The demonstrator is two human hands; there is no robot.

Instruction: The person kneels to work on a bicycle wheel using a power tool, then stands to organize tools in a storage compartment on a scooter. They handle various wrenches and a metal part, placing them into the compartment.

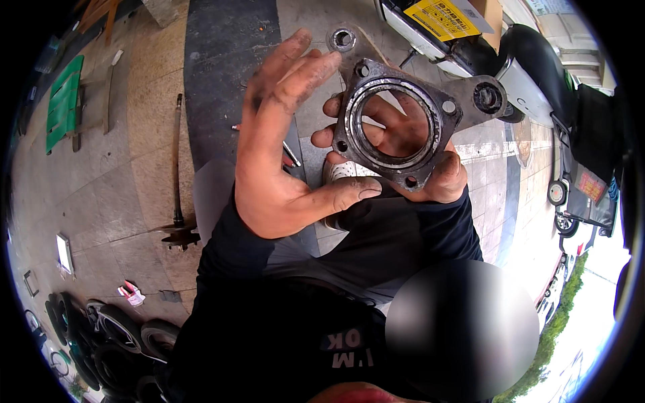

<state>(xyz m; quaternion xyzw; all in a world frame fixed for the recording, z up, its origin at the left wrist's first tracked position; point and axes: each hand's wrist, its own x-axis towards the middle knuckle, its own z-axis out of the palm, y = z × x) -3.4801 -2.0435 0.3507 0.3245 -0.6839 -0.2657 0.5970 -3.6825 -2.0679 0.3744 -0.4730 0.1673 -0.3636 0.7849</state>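
Note:
A greasy metal bracket [410, 79] with a large round bearing opening is held up in front of me. Bolt holes sit around its flange, and two arms end in round bushings. My right hand [447, 178] supports it from behind, thumb at the lower right edge; its fingers show through and beside the opening. At the bracket's left, my left hand [269, 154] is open, fingers and thumb spread apart. Its index fingertip comes close to the upper arm and its thumb to the lower flange; whether either touches, I cannot tell. Dark grime covers the fingers.
On the paving at left lie a long shaft with a flanged end [177, 168], a green board [64, 104] and a pink-and-white packet [132, 293]. Several tyres [158, 336] are piled at lower left. A scooter [537, 67] and a yellow-labelled box [443, 19] stand at upper right.

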